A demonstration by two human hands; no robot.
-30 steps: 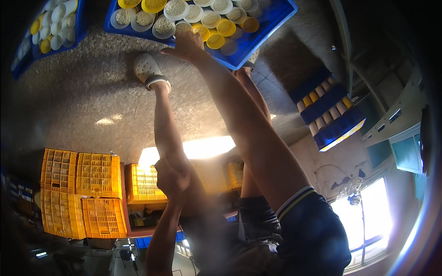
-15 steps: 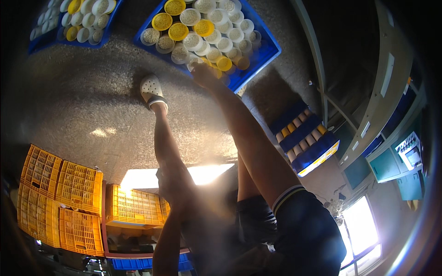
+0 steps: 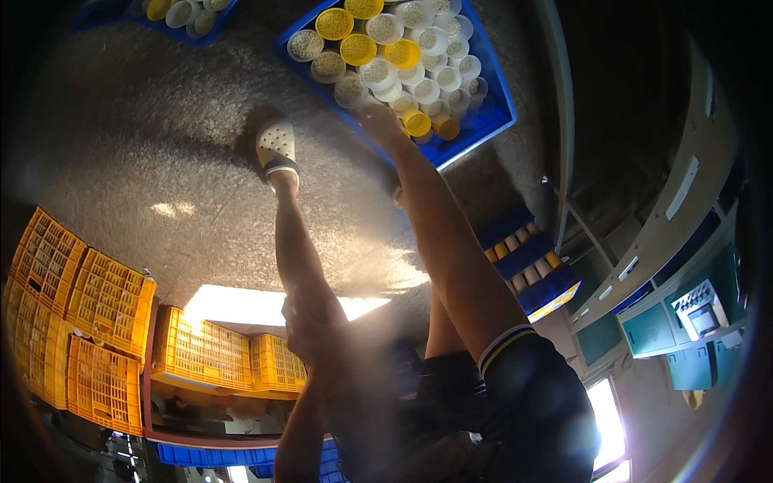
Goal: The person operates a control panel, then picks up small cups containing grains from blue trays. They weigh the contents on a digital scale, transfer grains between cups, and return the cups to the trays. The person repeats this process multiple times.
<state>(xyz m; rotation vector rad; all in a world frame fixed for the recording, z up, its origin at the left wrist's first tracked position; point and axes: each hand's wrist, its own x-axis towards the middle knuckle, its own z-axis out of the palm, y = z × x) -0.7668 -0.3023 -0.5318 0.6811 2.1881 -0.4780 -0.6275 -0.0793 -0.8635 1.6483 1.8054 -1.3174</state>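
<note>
My right arm stretches forward to a blue crate (image 3: 480,143) on the floor. At its near rim my right hand (image 3: 382,122) is closed, its fingertips hidden and partly blurred. Round white cups (image 3: 378,73) and yellow cups (image 3: 358,49), filled with small pale grains or pellets, are packed close together inside the crate, some right beside the hand. My left hand (image 3: 304,328) lies against my bent left knee; blur and shade hide how its fingers are set.
My left foot wears a white clog (image 3: 275,145) on the rough floor. Yellow slatted crates (image 3: 110,302) stand at lower left. Another blue crate of cups (image 3: 211,30) is at the far left. To the right are stacked blue trays (image 3: 541,278) and teal cabinets (image 3: 648,330).
My view has shifted, so the crate and my right hand sit farther right in the picture. The hand stays at the crate's near rim; the left hand remains by the knee.
</note>
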